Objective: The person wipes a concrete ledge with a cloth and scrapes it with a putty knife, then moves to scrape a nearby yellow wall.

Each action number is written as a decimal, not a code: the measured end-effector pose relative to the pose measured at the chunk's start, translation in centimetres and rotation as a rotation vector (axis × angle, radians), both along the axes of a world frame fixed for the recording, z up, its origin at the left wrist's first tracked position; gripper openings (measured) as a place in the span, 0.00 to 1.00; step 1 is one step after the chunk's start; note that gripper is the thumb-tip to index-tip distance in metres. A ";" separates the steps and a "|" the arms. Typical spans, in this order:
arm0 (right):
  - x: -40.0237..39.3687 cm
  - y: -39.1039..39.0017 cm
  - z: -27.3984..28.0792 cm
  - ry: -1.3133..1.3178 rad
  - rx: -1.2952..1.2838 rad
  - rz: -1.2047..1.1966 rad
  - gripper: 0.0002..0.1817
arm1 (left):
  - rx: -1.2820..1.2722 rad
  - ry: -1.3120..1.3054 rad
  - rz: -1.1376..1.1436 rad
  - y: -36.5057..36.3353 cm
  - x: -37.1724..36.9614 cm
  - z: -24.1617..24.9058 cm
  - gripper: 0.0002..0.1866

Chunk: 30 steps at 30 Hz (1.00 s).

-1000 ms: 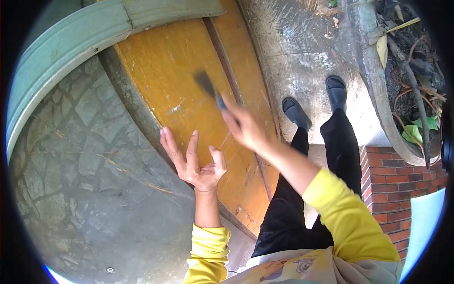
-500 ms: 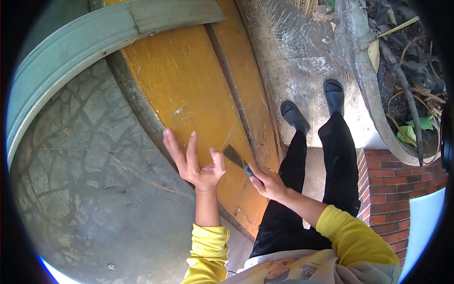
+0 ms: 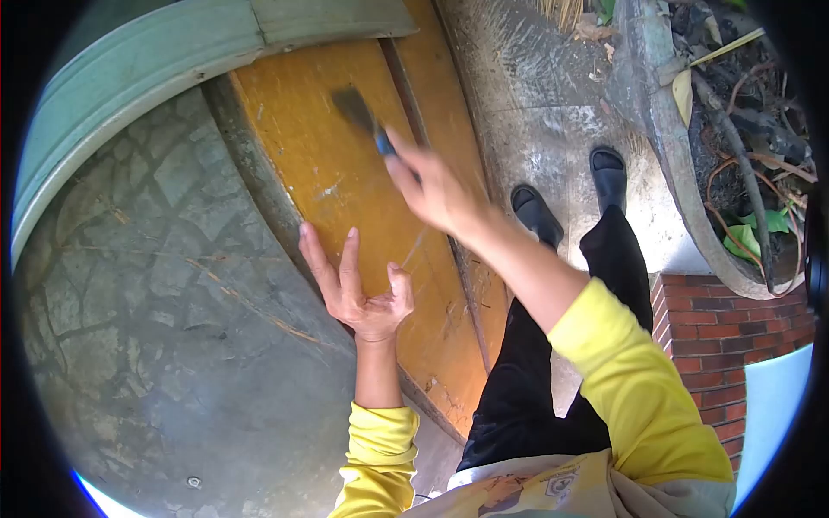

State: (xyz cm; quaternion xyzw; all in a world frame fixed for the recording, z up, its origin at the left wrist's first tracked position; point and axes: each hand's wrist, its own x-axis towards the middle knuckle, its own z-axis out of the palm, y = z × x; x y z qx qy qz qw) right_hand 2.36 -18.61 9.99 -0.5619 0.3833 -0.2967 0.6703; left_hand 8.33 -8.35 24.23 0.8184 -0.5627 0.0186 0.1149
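Note:
A putty knife (image 3: 357,110) with a dark blade and a blue-and-black handle is gripped in my right hand (image 3: 445,194). It is blurred by motion over the upper part of a yellow-brown wooden panel (image 3: 319,121), blade pointing up and left. My left hand (image 3: 367,306) has its fingers spread, close to the panel's left edge, and holds nothing. Between the two hands, pale scratches and small white marks show on the panel's surface.
A pale green curved frame (image 3: 155,73) crosses the panel's top end. Left lies a grey stone-patterned surface (image 3: 164,302). On the right are concrete flooring (image 3: 518,129), my feet in dark slippers (image 3: 611,177), a brick wall (image 3: 717,337) and a planting bed with roots (image 3: 760,164).
My right hand has swept up and left with the putty knife, from beside my left hand to the panel's upper part. My left hand has stayed nearly still.

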 end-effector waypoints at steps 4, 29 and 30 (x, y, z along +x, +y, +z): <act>-9.2 12.7 2.8 -0.005 0.093 0.197 0.32 | 0.006 0.020 -0.001 0.0 0.0 0.2 0.32; -15.0 18.3 4.6 0.031 0.053 0.309 0.34 | -0.006 0.035 -0.023 0.0 0.2 0.1 0.37; -15.3 18.8 4.7 0.026 0.060 0.299 0.34 | -0.008 0.035 -0.025 -0.1 0.3 0.0 0.37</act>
